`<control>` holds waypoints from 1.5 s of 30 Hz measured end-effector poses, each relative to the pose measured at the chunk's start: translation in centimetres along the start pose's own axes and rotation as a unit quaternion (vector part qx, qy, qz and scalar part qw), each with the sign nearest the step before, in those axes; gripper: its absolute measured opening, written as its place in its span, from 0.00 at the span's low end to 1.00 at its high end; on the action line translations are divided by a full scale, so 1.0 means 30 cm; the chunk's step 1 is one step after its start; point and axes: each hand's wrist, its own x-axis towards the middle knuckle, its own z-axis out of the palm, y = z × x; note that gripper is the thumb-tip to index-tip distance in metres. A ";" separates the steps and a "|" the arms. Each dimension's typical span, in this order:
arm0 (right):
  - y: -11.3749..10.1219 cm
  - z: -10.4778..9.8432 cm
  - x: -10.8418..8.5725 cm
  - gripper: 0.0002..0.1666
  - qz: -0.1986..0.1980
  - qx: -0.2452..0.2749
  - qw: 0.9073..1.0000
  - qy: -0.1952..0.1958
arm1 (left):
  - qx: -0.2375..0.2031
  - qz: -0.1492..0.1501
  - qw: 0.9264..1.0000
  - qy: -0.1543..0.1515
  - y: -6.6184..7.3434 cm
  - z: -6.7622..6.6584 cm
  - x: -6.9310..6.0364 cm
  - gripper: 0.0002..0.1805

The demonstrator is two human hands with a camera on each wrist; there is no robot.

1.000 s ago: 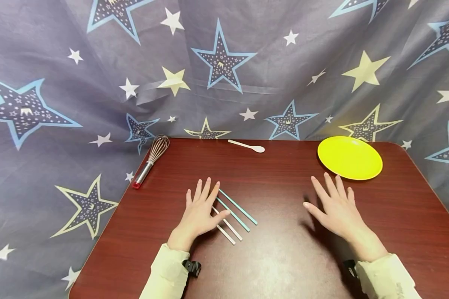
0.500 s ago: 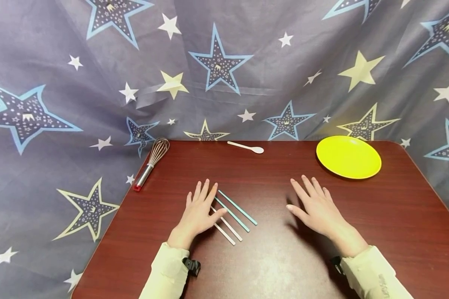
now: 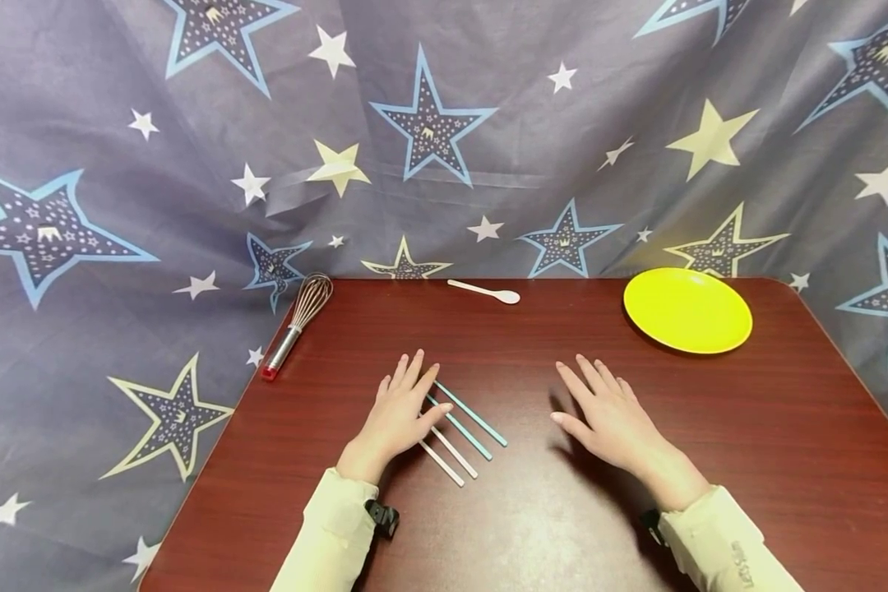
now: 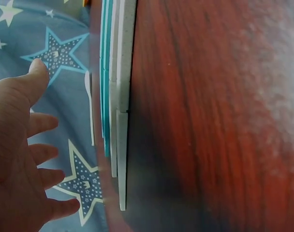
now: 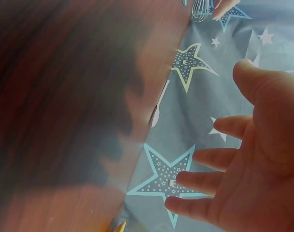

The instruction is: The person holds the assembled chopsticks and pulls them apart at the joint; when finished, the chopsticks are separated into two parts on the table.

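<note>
Loosely splayed, left hand [image 3: 394, 418] and right hand [image 3: 616, 426] overhang reddish table [image 3: 533, 510], starry cloth [image 3: 525, 148] behind.

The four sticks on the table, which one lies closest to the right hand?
The outer teal stick, at the row's right edge in the head view. The other teal stick and both white sticks lie to its left.

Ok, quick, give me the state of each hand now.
Left hand: open, holding nothing, above the chopsticks.
Right hand: open, holding nothing, above the table.
</note>
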 end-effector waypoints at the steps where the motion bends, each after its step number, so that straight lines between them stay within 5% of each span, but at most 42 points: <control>1: -0.001 0.002 0.001 0.43 -0.002 -0.001 1.000 -0.001 | 0.001 0.003 1.000 -0.001 0.001 -0.002 0.001 0.37; 14: -0.030 0.002 0.009 0.42 -0.024 0.001 1.000 0.011 | 0.000 0.039 0.999 0.013 0.003 -0.005 0.031 0.32; 25: -0.063 0.020 0.029 0.41 -0.049 0.000 0.999 0.005 | -0.004 0.051 0.999 -0.003 0.014 -0.022 0.056 0.22; 45: -0.158 0.089 0.063 0.26 -0.106 -0.026 0.994 -0.005 | 0.022 0.103 0.994 -0.005 0.031 0.010 0.097 0.10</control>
